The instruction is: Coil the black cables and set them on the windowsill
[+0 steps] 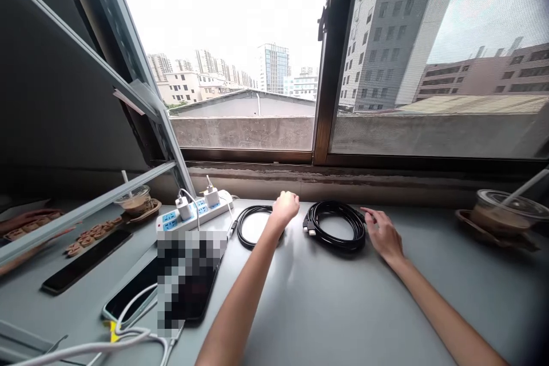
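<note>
Two coils of black cable lie on the grey tabletop. My left hand (286,206) is closed at the far right edge of the thinner left coil (241,226). Its fingers are hidden on the far side, so what they hold cannot be made out. My left wrist and forearm cover part of that coil. The thicker right coil (337,246) has metal-tipped plugs (309,230) at its left side. Beside its right edge, my right hand (384,235) is open with fingers stretched out toward the coil, and the fingertips seem to touch it.
A white power strip (195,213) with chargers stands behind several phones (88,260) and white cables (128,331). Lidded drink cups stand at the right (500,214) and the left (135,200). A metal frame (148,97) rises at left. A window borders the table's back.
</note>
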The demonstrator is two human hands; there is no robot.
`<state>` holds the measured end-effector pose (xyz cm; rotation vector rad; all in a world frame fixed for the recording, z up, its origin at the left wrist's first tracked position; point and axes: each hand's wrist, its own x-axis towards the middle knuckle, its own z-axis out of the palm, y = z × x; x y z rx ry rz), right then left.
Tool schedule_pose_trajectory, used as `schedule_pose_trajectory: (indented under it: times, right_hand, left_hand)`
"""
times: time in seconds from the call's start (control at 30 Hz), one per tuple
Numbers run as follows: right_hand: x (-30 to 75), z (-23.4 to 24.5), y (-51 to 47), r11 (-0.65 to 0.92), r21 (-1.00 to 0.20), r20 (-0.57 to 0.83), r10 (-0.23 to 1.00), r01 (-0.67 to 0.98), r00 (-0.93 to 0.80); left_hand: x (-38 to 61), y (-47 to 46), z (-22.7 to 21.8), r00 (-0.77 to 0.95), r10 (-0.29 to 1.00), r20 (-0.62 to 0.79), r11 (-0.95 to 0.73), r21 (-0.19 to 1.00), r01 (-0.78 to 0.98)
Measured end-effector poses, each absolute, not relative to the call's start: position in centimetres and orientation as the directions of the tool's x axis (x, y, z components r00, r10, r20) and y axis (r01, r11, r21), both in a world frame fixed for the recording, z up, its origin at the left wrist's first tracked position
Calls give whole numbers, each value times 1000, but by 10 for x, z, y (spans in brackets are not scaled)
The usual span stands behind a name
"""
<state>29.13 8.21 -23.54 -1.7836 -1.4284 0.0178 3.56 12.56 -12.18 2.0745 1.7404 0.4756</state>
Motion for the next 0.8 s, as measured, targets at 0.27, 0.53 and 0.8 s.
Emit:
schedule_pose_trajectory:
  times: [0.27,0.53,0.8]
  right_hand:
    - [291,-239,85,-8,-618,472,796,786,379]
    - [288,-238,84,29,-631,485,795,775,364]
    - [291,-239,84,54,-693,469,792,719,392]
  left_hand:
    - [-6,129,-88,8,992,124,-83,617,783]
    - [-1,128,-88,-16,984,180,-102,627,772]
    - [-7,130,-94,102,993,-58,-59,506,861]
